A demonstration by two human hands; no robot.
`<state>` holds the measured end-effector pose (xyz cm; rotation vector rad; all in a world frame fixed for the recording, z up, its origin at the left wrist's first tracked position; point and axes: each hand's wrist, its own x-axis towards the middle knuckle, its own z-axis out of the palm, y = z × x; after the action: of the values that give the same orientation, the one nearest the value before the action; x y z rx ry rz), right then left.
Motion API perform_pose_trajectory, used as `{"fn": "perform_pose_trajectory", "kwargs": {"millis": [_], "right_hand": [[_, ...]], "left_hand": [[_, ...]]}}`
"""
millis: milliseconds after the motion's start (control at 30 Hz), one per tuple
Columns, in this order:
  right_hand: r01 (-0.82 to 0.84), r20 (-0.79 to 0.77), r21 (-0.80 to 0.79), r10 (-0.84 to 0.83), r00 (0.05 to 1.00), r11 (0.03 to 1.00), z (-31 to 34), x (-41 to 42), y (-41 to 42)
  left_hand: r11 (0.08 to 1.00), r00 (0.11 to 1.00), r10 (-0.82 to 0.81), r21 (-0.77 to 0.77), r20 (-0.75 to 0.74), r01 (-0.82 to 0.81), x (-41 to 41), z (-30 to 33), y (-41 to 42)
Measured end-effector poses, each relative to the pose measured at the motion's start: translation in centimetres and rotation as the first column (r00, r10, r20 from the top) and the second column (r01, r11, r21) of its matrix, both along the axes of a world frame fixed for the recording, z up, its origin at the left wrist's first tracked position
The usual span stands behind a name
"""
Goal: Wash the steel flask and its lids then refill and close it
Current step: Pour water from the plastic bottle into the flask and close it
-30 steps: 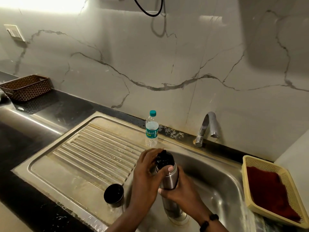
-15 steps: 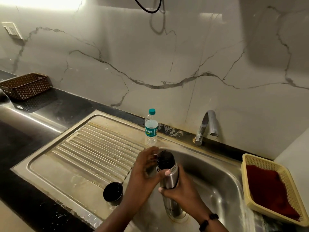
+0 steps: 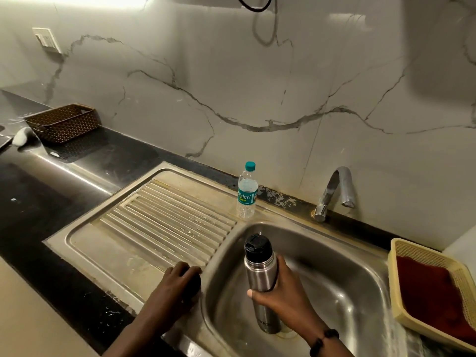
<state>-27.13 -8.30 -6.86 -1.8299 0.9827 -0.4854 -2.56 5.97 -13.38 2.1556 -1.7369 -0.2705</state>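
The steel flask (image 3: pixel 260 276) stands upright in the sink basin (image 3: pixel 334 266) with its black inner lid (image 3: pixel 257 247) on top. My right hand (image 3: pixel 286 297) grips the flask round its middle. My left hand (image 3: pixel 177 282) is on the drainboard (image 3: pixel 159 222) at the basin's left edge, with its fingers curled over the black cup lid (image 3: pixel 196 286). Only a dark sliver of that lid shows past the fingers.
A plastic water bottle (image 3: pixel 247 191) with a teal cap stands behind the basin, and the tap (image 3: pixel 337 186) is to its right. A yellow basket (image 3: pixel 396 292) holding a red cloth (image 3: pixel 432 292) sits at the right. A brown basket (image 3: pixel 61 122) is far left on the black counter.
My left hand has left the top of the flask and moved left and down onto the black cup lid. My right hand keeps its hold on the flask.
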Motion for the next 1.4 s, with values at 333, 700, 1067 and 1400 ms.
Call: {"fn": "perform_pose_trajectory", "kwargs": {"millis": [333,700,1067,1400], "right_hand": [[0.019,-0.013,-0.048,-0.02,1.0,0.999,0.1,-1.2,-0.1],[0.046,0.008,-0.129,-0.046,0.999,0.991,1.9,-2.7,-1.0],[0.053,-0.002,-0.156,-0.054,0.999,0.986,2.4,-3.6,-1.6],[0.083,0.0,-0.141,-0.084,0.996,0.987,3.0,-3.7,-2.0]], "left_hand": [[0.91,0.651,0.104,-0.192,-0.752,-0.368,-5.0,9.2,-4.4],[0.908,0.604,-0.138,-0.344,-0.785,-0.24,-11.2,13.7,-8.7],[0.943,0.783,-0.135,-0.322,-0.607,-0.087,-12.6,13.4,-10.2],[0.961,0.813,-0.072,-0.26,-0.578,-0.1,-13.4,14.5,-11.2]]}}
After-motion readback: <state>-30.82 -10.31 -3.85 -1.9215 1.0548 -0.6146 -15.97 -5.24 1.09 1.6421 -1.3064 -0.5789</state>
